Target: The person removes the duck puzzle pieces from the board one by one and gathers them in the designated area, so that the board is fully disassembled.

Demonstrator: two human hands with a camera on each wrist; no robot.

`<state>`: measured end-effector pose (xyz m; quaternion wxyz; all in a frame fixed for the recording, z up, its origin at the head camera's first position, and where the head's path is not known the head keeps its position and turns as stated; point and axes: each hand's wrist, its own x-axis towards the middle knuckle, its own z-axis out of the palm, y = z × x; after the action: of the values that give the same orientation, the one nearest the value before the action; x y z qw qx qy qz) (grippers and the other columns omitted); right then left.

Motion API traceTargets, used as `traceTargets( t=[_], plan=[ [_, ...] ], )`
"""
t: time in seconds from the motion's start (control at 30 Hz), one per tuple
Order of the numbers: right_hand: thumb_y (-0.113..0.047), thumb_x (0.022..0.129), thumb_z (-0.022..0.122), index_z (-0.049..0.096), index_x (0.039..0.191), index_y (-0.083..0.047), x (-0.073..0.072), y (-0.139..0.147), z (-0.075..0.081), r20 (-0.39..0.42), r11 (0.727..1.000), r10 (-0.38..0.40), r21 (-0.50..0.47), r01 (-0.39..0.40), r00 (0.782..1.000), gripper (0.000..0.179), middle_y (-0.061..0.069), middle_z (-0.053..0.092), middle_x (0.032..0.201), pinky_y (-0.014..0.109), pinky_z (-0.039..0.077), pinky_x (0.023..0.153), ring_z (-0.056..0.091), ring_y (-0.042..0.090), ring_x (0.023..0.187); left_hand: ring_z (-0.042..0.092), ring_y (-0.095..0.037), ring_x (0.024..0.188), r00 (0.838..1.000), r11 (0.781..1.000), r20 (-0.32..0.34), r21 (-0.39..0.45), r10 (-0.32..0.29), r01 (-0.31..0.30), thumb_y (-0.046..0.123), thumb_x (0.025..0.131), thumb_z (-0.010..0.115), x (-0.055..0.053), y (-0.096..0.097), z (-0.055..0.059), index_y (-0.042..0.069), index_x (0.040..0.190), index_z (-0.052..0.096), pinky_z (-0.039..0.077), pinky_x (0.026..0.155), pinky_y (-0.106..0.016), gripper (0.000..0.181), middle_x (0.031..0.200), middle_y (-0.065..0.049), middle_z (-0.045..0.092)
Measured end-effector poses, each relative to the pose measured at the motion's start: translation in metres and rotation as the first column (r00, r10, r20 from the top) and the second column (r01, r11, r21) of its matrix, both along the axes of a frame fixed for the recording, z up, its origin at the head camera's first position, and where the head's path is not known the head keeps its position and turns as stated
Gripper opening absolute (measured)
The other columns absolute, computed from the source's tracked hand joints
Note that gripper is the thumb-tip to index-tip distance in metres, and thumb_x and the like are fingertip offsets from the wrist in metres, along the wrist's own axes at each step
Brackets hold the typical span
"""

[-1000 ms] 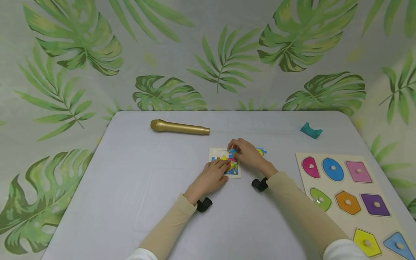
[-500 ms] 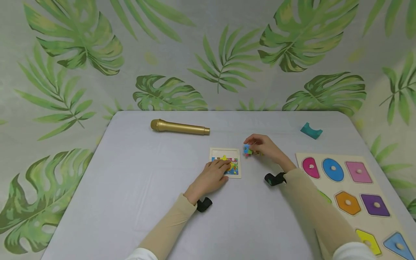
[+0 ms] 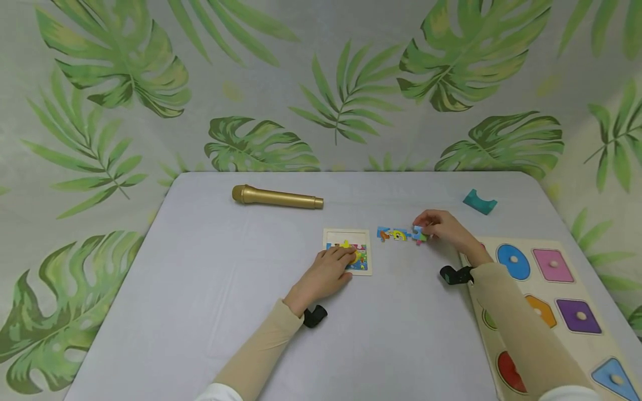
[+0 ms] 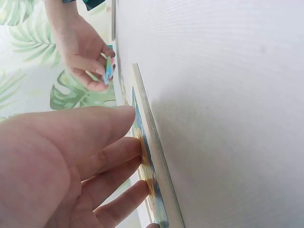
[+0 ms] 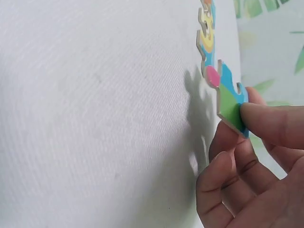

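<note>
My left hand [image 3: 325, 273] rests with its fingertips on a small puzzle in a pale wooden frame [image 3: 370, 253]; its fingers are extended, as the left wrist view also shows. Puzzle pieces fill the lower part of the frame, while the tray floor shows along the top. Right of the frame, my right hand [image 3: 446, 229] pinches a blue and green puzzle piece with a pink tab [image 5: 230, 102] between thumb and fingers. Beside that piece lie joined puzzle pieces [image 3: 393, 233], blue with yellow and orange. In the right wrist view the held piece appears lifted off the cloth and tilted.
A gold microphone [image 3: 278, 197] lies at the back left of the white-covered table [image 3: 200, 278]. A teal curved block [image 3: 480, 202] sits at the back right. The large shape board [image 3: 562, 289] with knobbed pieces lies at the right, partly under my right forearm.
My right hand has moved from the puzzle frame to the right, carrying the puzzle piece past the joined pieces to their right end. My left hand has stayed in place.
</note>
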<state>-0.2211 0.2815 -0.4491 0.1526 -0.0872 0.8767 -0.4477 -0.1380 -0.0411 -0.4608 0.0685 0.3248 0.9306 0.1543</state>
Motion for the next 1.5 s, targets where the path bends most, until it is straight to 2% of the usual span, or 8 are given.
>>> traceTargets(
  t=[0.23,0.43,0.6,0.8,1.03,1.23,1.33,1.5],
  plan=[
    [0.005,0.083,0.055,0.063,0.099,0.006,0.002,-0.005,-0.001,-0.055,0.992,0.046,0.122,-0.039,0.997,0.017,0.011,0.058,0.085,0.028,0.045,0.06,0.049,0.021,0.074,0.034,-0.029,0.135,1.0,1.0,0.011,0.01,0.002,-0.002,0.022,0.097,0.057,0.001,0.0,0.001,0.006,0.138,0.051,0.029,0.107,-0.047,0.044,0.145,-0.005,0.043],
    [0.006,0.085,0.053,0.064,0.096,0.002,-0.001,-0.012,-0.008,-0.136,0.971,0.055,0.24,-0.021,0.989,0.016,0.01,0.058,0.085,0.038,0.042,0.075,0.05,0.027,0.084,0.032,-0.029,0.136,1.0,1.0,0.029,0.009,0.002,-0.002,0.024,0.098,0.057,0.0,-0.001,0.001,0.006,0.139,0.049,0.028,0.107,-0.047,0.045,0.145,-0.005,0.042],
    [0.007,0.086,0.052,0.063,0.094,0.003,-0.002,-0.017,-0.011,-0.17,0.961,0.059,0.276,-0.01,0.984,0.014,0.012,0.056,0.085,0.046,0.042,0.081,0.051,0.032,0.087,0.031,-0.03,0.137,0.999,1.0,0.037,0.011,-0.001,0.0,0.024,0.098,0.056,-0.001,-0.002,0.0,0.007,0.139,0.049,0.028,0.107,-0.047,0.045,0.146,-0.005,0.041],
    [0.007,0.087,0.054,0.063,0.093,0.002,-0.002,-0.021,-0.01,-0.191,0.95,0.063,0.313,0.0,0.98,0.012,0.013,0.056,0.086,0.046,0.042,0.081,0.05,0.032,0.087,0.032,-0.03,0.135,1.0,0.999,0.021,0.036,-0.009,0.008,0.022,0.098,0.057,-0.001,-0.004,-0.002,0.007,0.137,0.051,0.029,0.107,-0.046,0.043,0.145,-0.008,0.04],
    [0.007,0.088,0.054,0.063,0.095,0.002,0.001,-0.024,-0.006,-0.188,0.944,0.042,0.328,0.022,0.981,0.013,0.014,0.056,0.088,0.045,0.041,0.079,0.049,0.031,0.086,0.034,-0.029,0.132,1.0,0.998,0.008,0.053,-0.025,0.024,0.022,0.097,0.058,-0.001,-0.007,-0.003,0.007,0.137,0.052,0.03,0.107,-0.042,0.043,0.144,-0.012,0.039],
    [0.006,0.087,0.055,0.063,0.094,0.001,0.002,-0.024,-0.006,-0.211,0.936,0.046,0.351,0.032,0.976,0.011,0.013,0.054,0.086,0.042,0.041,0.074,0.048,0.03,0.083,0.029,-0.032,0.136,0.996,0.994,0.078,0.102,-0.034,0.026,0.021,0.098,0.056,-0.001,-0.012,0.0,0.008,0.138,0.051,0.025,0.11,-0.043,0.042,0.146,-0.013,0.037],
    [0.007,0.087,0.056,0.062,0.094,0.002,0.003,-0.027,-0.006,-0.235,0.952,0.038,0.304,0.036,0.971,0.011,0.015,0.055,0.088,0.042,0.042,0.075,0.049,0.031,0.084,0.027,-0.033,0.138,0.994,0.993,0.099,0.115,-0.045,0.034,0.021,0.098,0.056,-0.001,-0.013,0.0,0.01,0.138,0.052,0.024,0.111,-0.045,0.042,0.147,-0.013,0.036],
    [0.009,0.085,0.058,0.062,0.099,0.004,0.008,-0.046,-0.002,-0.252,0.988,0.037,0.158,0.003,0.967,0.015,0.018,0.059,0.093,0.038,0.045,0.07,0.054,0.032,0.086,0.025,-0.033,0.139,0.993,0.994,0.102,0.102,-0.058,0.048,0.021,0.098,0.057,-0.002,-0.015,-0.001,0.013,0.139,0.052,0.024,0.111,-0.044,0.042,0.147,-0.013,0.037]
  ],
)
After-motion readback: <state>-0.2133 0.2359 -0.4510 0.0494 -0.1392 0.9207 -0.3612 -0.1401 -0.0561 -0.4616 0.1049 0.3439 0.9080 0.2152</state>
